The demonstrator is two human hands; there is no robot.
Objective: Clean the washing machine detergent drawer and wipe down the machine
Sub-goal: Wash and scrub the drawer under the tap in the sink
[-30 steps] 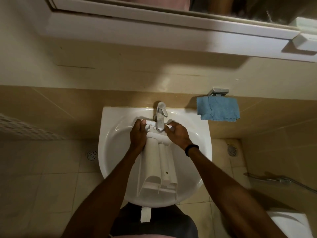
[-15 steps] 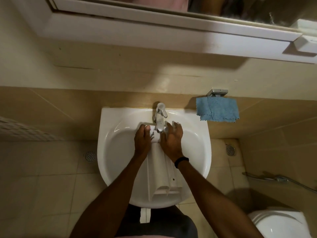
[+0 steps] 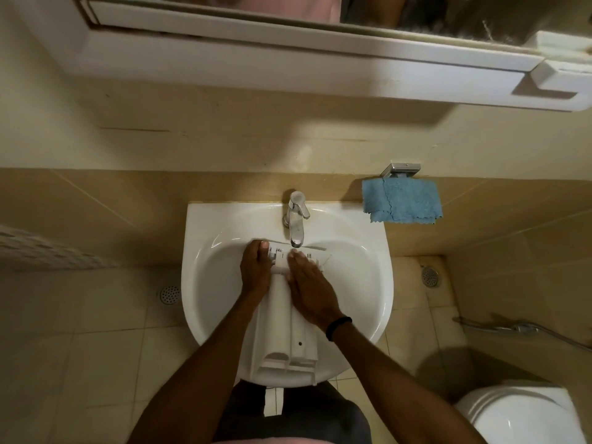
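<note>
The drawer sits under the tap for rinsing, my left hand gripping it, my right hand flat on it; rubbing it clean comes next.

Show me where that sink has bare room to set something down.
Bare sink wall lies left of the left hand and right of the right hand, out to the rim. Under the faucet, the detergent drawer crowds it.

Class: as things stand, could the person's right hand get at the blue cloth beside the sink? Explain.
Probably yes. The blue cloth hangs on the wall right of the sink, and nothing lies between it and the right hand, which rests flat on the detergent drawer, gripping nothing.
</note>
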